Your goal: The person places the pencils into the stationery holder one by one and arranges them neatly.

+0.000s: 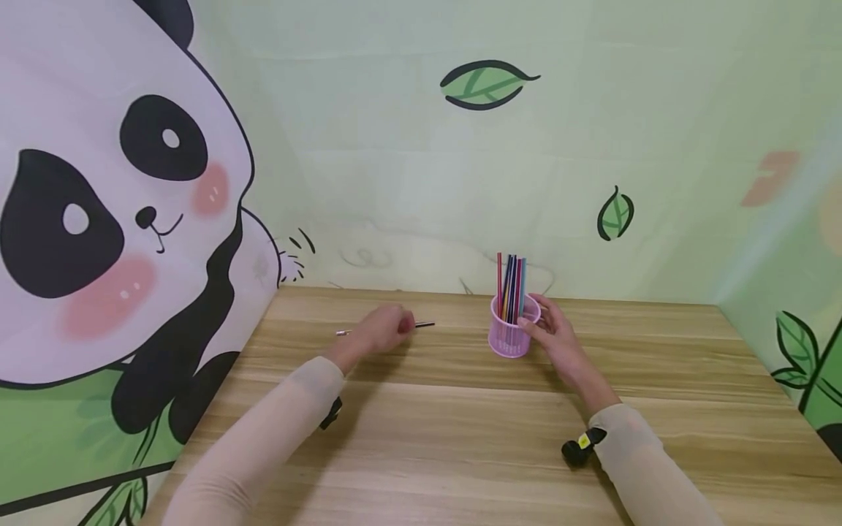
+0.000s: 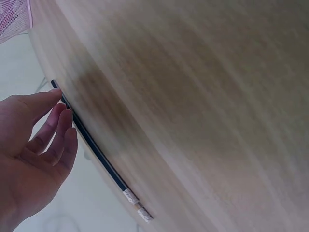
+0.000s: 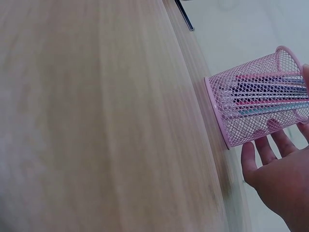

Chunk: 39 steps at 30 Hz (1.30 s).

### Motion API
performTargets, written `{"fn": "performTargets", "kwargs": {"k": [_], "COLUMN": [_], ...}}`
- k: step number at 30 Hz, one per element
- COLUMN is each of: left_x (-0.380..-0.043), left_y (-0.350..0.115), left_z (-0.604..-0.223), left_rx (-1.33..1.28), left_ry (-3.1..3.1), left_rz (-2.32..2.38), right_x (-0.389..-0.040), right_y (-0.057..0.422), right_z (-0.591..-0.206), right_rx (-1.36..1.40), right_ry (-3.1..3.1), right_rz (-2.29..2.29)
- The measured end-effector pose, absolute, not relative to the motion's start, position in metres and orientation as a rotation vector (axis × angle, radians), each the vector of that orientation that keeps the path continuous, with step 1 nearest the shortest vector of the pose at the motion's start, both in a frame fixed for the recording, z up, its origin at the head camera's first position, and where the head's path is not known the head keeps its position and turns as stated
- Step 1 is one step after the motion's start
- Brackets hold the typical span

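Note:
In the head view a dark pencil with a pale eraser end lies near the far side of the table. My left hand is over its middle. The left wrist view has the thumb and fingertips of this hand curled together at the dark pencil, pinching it toward its plain end. My right hand grips a pink mesh pen holder, thumb in front and fingers behind. Several coloured pencils stand upright in the holder. From the right wrist, fingers wrap the mesh wall.
A wooden table spreads under both arms. Close behind its far edge rises a pale green wall with painted leaves, and a painted panda fills the left side. Black wrist cameras sit under the sleeves.

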<state>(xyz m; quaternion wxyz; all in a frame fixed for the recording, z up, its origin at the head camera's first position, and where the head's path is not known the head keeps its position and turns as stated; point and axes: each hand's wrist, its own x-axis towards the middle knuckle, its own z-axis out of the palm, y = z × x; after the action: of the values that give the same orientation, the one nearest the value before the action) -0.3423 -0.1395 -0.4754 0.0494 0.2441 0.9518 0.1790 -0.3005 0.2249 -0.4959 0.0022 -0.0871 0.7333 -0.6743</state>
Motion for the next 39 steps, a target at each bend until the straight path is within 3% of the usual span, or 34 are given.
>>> {"fn": "performTargets", "kwargs": {"k": [22, 39], "left_x": [-0.3413, -0.3422], "left_y": [-0.1454, -0.1406], "left_z": [-0.4821, -0.4765], "left_rx": [0.635, 0.728], "left_ry": [2.962, 2.949], "left_rz": [0.498, 0.538], "right_x": [-0.2989, -0.3021], "right_y": [0.2257, 0.2256], "right_z": [-0.4960, -0.4992], "right_rx": [-0.280, -0.293], "right_ry": [2.294, 2.287], "right_rz": [-2.126, -2.124]}}
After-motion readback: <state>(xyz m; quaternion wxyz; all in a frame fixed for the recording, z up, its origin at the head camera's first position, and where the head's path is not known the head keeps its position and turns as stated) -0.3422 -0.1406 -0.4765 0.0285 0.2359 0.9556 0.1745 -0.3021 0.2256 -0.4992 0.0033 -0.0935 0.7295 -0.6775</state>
